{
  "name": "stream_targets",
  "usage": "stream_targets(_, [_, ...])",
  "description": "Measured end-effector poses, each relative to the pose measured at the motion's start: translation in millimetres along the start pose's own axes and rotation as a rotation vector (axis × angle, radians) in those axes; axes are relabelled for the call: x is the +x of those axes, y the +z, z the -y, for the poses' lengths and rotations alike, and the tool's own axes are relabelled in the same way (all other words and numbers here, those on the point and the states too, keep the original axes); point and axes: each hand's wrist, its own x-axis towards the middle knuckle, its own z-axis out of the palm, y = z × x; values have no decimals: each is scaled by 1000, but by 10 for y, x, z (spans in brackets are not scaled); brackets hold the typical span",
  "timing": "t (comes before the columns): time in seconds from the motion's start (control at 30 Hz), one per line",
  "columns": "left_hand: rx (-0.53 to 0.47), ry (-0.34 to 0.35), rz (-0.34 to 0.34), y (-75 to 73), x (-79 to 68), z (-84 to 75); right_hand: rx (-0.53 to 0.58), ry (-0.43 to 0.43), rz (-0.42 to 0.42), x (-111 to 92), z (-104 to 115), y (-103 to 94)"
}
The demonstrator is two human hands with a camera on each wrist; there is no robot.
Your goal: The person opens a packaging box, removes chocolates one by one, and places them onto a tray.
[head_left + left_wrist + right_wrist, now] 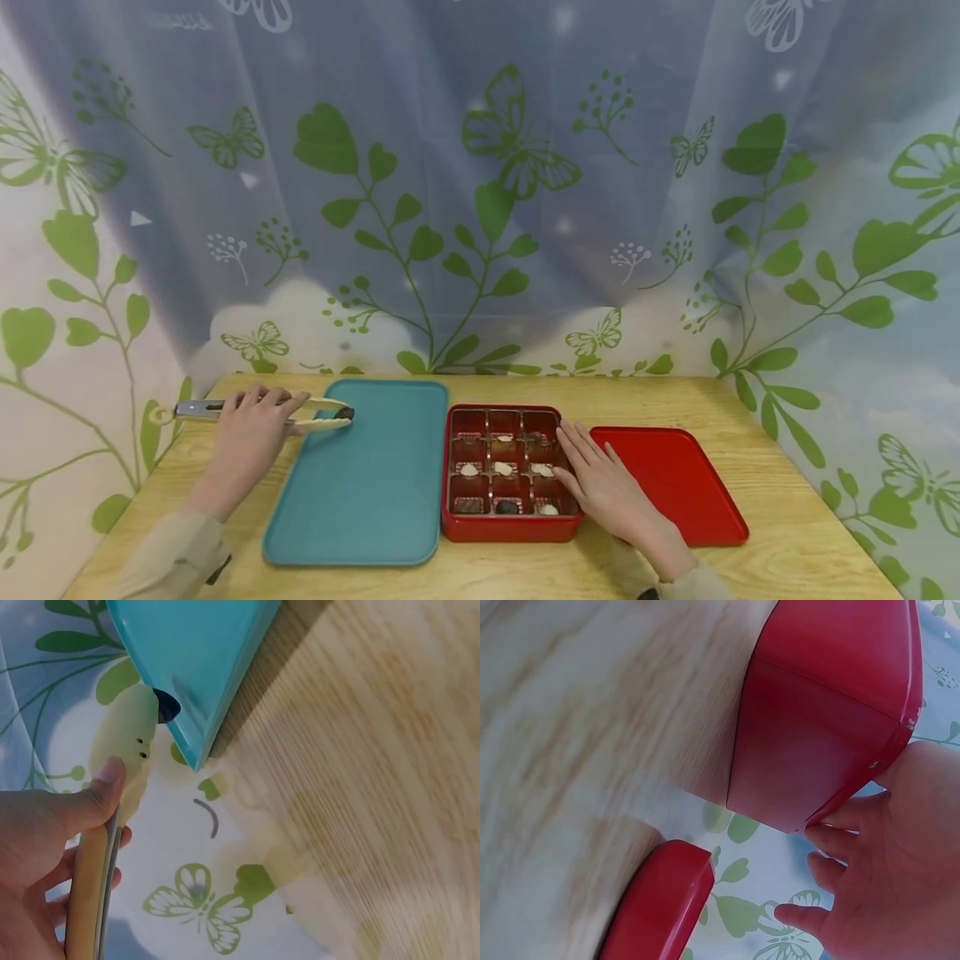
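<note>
My left hand [251, 425] grips a pair of tongs [198, 408] with a metal handle and cream-coloured tips. Between those tips sits a small dark brown piece [344, 413], like a chocolate, over the left back part of the blue tray [367, 492]. The left wrist view shows my thumb pressing on the tongs and the dark piece [168, 706] poking out at their end. My right hand [611, 492] has its fingers extended along the right rim of a red box [512, 529]. Clear dividers split the box into several compartments, with whitish pieces and a dark piece [507, 507] inside.
To the right of the box lies a flat red lid [675, 492], partly behind my right forearm. Everything stands on a light wooden table [795, 533]. A curtain [450, 250] with green leaves and butterflies hangs along the table's back edge.
</note>
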Motion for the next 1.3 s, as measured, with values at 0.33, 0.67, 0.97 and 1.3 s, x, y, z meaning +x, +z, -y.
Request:
stream_targets(0.33, [-31,-83,117,27,108,6,-3,1,12,19,15,27])
stream_targets(0.67, [1,-86,153,97,116,-21,0,-3,3,16,35,33])
stream_targets(0.97, [-2,-27,57,-12,100,-121,3,7,9,3,25,17])
stream_targets(1.3, [46,102,-31,-191,206,-470,-9,10,7,-3,2,-2])
